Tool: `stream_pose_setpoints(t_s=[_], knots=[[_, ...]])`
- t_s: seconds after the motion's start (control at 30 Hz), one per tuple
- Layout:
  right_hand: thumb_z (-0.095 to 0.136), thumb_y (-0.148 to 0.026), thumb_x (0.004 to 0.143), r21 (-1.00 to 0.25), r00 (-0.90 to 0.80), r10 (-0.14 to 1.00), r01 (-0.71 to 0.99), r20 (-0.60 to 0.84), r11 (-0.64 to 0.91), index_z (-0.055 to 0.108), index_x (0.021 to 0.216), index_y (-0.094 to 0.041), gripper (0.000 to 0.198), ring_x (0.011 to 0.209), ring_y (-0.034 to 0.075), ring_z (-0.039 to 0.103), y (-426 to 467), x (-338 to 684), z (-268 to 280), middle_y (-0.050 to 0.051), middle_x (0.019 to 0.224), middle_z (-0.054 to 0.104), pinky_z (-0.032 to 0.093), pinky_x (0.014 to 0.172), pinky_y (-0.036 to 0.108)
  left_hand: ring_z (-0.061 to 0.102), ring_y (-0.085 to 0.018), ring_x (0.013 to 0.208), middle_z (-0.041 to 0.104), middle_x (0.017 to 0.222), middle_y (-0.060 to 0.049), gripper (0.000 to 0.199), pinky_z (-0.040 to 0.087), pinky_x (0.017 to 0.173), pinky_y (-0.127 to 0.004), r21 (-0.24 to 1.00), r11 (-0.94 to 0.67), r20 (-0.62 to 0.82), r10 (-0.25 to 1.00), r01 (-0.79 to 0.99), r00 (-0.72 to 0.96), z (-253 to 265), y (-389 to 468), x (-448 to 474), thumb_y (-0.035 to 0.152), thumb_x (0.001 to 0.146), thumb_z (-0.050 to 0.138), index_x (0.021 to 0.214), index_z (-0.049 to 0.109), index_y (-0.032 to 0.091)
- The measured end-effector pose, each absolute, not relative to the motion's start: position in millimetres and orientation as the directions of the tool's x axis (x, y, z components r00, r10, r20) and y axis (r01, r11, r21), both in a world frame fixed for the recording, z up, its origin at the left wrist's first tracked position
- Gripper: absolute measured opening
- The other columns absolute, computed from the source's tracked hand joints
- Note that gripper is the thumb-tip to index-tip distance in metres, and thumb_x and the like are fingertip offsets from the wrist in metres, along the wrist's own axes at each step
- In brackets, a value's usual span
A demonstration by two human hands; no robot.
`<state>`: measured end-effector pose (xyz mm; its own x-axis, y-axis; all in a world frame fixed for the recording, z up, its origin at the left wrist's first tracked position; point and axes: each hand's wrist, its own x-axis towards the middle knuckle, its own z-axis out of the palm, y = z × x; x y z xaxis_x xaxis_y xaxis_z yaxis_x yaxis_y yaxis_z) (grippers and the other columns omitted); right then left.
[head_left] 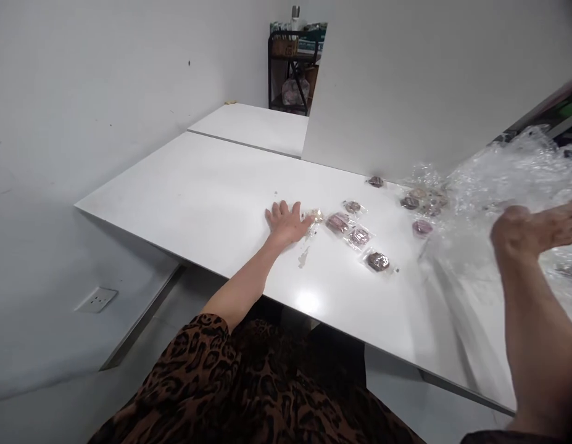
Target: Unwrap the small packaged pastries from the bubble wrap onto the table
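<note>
My left hand [286,223] lies flat, fingers spread, on the white table [197,197]. Its thumb side touches a small clear wrapper with a golden scrap [315,215]. Just right of it lie several small clear packets with dark round and purple pieces inside [358,237]. My right hand [535,231] is raised at the right edge, blurred, against a large crumpled clear plastic bag [493,185]. Whether its fingers grip the plastic I cannot tell. More packets [422,200] lie at the bag's mouth.
A white upright panel [406,86] stands behind the packets. A second white table [253,126] adjoins at the back, with a black shelf unit [290,68] beyond. A white wall with a socket [95,299] runs along the left.
</note>
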<state>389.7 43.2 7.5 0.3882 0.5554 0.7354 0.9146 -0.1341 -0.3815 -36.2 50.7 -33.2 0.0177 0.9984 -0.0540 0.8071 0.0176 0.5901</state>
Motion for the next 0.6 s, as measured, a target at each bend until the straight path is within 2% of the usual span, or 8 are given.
stream_pose_setpoints(t_s=[0.03,0.07,0.13,0.2,0.27,0.37,0.47,0.6], knots=[[0.019,-0.072,0.094,-0.397,0.399,0.568,0.908,0.720,-0.134,0.029,0.164,-0.027,0.084,0.151,0.047,0.028,31,374,-2,0.025,0.165,0.026,0.025,0.103,0.079,0.004,-0.044,0.160,0.025,0.169,-0.020,0.078,-0.005,0.126,-0.063,0.583,-0.005,-0.053,0.998,0.813,0.045,-38,49,-30,0.067,0.093,0.044,0.154,0.041,0.017],[0.022,-0.070,0.095,-0.348,0.316,0.617,0.935,0.721,-0.072,0.021,0.166,-0.026,0.084,0.155,0.043,0.023,17,354,-12,0.020,0.167,0.024,0.022,0.113,0.074,0.004,-0.042,0.161,0.023,0.170,-0.020,0.080,-0.005,0.127,-0.060,0.582,-0.030,-0.040,0.997,0.813,0.065,-42,49,-22,0.066,0.094,0.042,0.156,0.038,0.016],[0.035,-0.067,0.095,-0.179,-0.083,0.779,0.953,0.622,0.245,0.013,0.167,-0.032,0.083,0.157,0.038,0.021,-10,308,-32,0.012,0.170,0.021,0.022,0.122,0.066,0.007,-0.037,0.161,0.024,0.170,-0.018,0.081,-0.003,0.129,-0.054,0.594,-0.070,0.003,0.996,0.801,0.085,-49,51,-3,0.066,0.095,0.039,0.159,0.034,0.016],[0.042,-0.067,0.094,-0.073,-0.392,0.797,0.878,0.459,0.474,0.015,0.166,-0.039,0.081,0.157,0.037,0.021,-25,268,-51,0.007,0.170,0.021,0.021,0.125,0.064,0.011,-0.033,0.162,0.026,0.170,-0.015,0.080,0.000,0.131,-0.051,0.618,-0.093,0.042,0.996,0.781,0.085,-53,59,18,0.066,0.095,0.039,0.160,0.032,0.020],[0.044,-0.066,0.095,-0.009,-0.520,0.780,0.830,0.347,0.558,0.023,0.164,-0.043,0.076,0.157,0.035,0.021,-21,244,-65,0.004,0.169,0.027,0.018,0.126,0.061,0.015,-0.031,0.161,0.027,0.171,-0.011,0.076,0.002,0.131,-0.050,0.657,-0.107,0.069,0.994,0.747,0.082,-55,74,40,0.066,0.095,0.040,0.158,0.036,0.024],[0.041,-0.064,0.098,0.053,-0.534,0.792,0.837,0.296,0.544,0.037,0.159,-0.043,0.064,0.157,0.032,0.020,13,246,-74,0.001,0.166,0.033,0.014,0.127,0.057,0.023,-0.029,0.159,0.036,0.167,-0.008,0.067,0.004,0.131,-0.050,0.730,-0.137,0.078,0.990,0.669,0.117,-55,104,75,0.065,0.096,0.038,0.152,0.047,0.028],[0.035,-0.061,0.101,0.068,-0.485,0.830,0.871,0.276,0.487,0.046,0.155,-0.037,0.060,0.155,0.033,0.025,52,283,-73,0.005,0.165,0.035,0.017,0.125,0.058,0.033,-0.026,0.155,0.047,0.160,-0.008,0.059,0.007,0.131,-0.050,0.801,-0.187,0.073,0.973,0.569,0.217,-53,133,114,0.060,0.100,0.034,0.145,0.054,0.029],[0.033,-0.056,0.102,0.047,-0.355,0.892,0.933,0.280,0.357,0.054,0.149,-0.034,0.056,0.150,0.035,0.031,73,355,-74,0.008,0.162,0.040,0.022,0.121,0.060,0.030,-0.023,0.157,0.045,0.162,-0.007,0.054,0.005,0.131,-0.045,0.877,-0.188,0.038,0.944,0.442,0.327,-51,159,174,0.057,0.099,0.041,0.143,0.055,0.028]])
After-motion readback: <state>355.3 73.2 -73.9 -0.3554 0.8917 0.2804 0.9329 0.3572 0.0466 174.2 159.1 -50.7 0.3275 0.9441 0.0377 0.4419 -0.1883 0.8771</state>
